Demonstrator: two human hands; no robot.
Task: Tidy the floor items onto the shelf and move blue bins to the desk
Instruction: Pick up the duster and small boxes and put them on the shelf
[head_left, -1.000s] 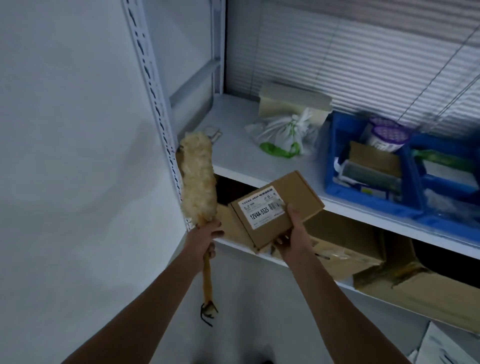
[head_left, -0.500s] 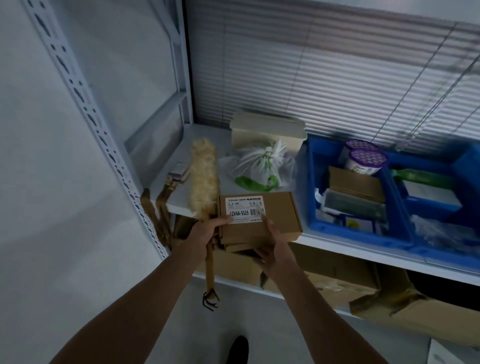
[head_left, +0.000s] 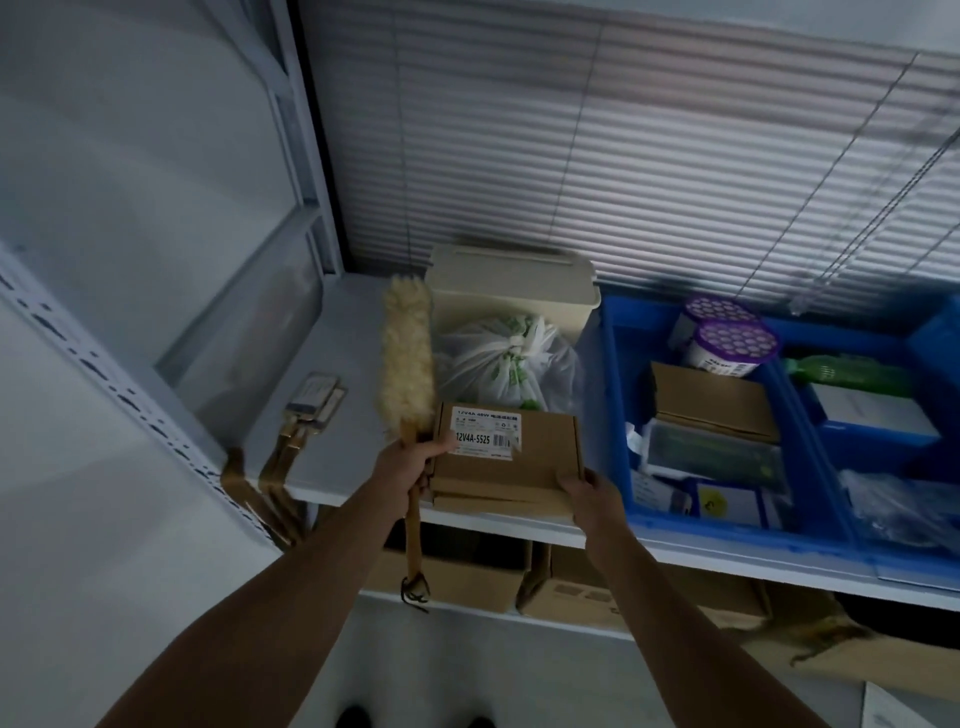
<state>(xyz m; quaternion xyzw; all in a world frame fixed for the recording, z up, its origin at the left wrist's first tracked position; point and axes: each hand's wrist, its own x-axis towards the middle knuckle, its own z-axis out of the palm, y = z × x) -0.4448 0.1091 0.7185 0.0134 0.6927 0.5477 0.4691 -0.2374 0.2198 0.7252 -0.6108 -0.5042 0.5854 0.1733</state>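
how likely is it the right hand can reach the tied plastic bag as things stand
Probably not yet: the right hand grips the cardboard box, which sits between it and the plastic bag.

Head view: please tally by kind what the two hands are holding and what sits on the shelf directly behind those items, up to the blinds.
feather duster: 1, gripped by the left hand
labelled cardboard box: 1, held by the right hand
tied plastic bag: 1
beige lidded container: 1
Total: 4
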